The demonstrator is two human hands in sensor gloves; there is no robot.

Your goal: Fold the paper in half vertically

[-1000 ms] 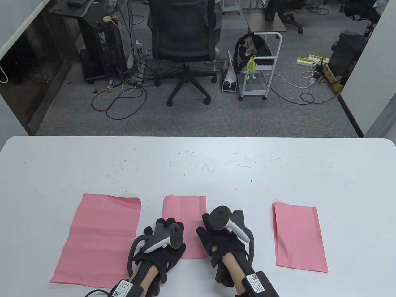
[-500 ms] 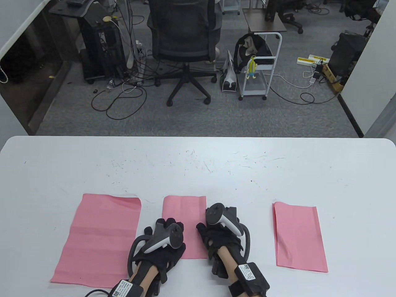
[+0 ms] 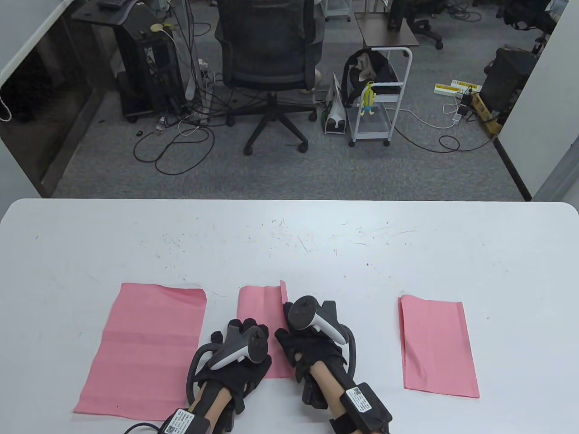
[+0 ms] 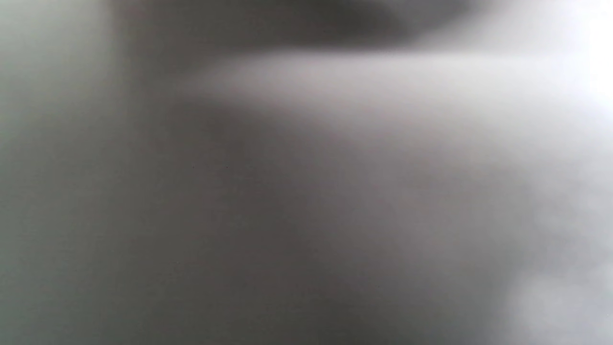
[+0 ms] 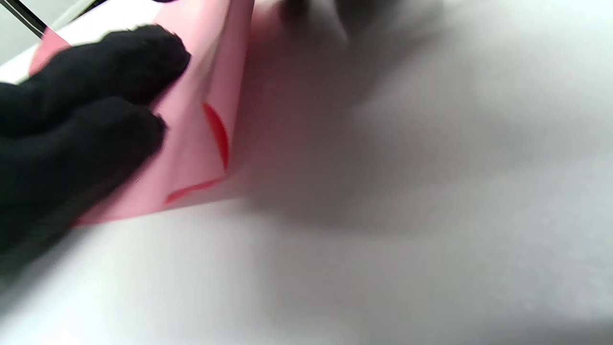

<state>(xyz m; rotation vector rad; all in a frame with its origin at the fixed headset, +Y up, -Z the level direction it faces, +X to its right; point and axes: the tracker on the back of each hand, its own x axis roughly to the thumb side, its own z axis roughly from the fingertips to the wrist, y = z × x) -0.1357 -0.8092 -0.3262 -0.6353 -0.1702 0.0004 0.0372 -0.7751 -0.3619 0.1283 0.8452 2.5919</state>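
Note:
A narrow pink paper [image 3: 261, 306] lies on the white table [image 3: 289, 244] near the front middle. My left hand [image 3: 240, 338] rests flat on its lower left part, fingers spread. My right hand [image 3: 302, 340] holds the paper's right edge, which stands up off the table and leans to the left. In the right wrist view my black gloved fingers [image 5: 96, 100] press on the raised pink flap [image 5: 210, 139], with the table below it. The left wrist view is a grey blur and shows nothing I can name.
A larger flat pink sheet [image 3: 144, 348] lies left of my hands. A folded pink paper [image 3: 436, 346] lies to the right. The table's front edge is close below my wrists. An office chair [image 3: 271, 54] and a cart [image 3: 380, 90] stand beyond the table.
My right hand has moved left and forward, and the middle paper's right edge has lifted off the table and swung leftwards. My left hand has stayed in place.

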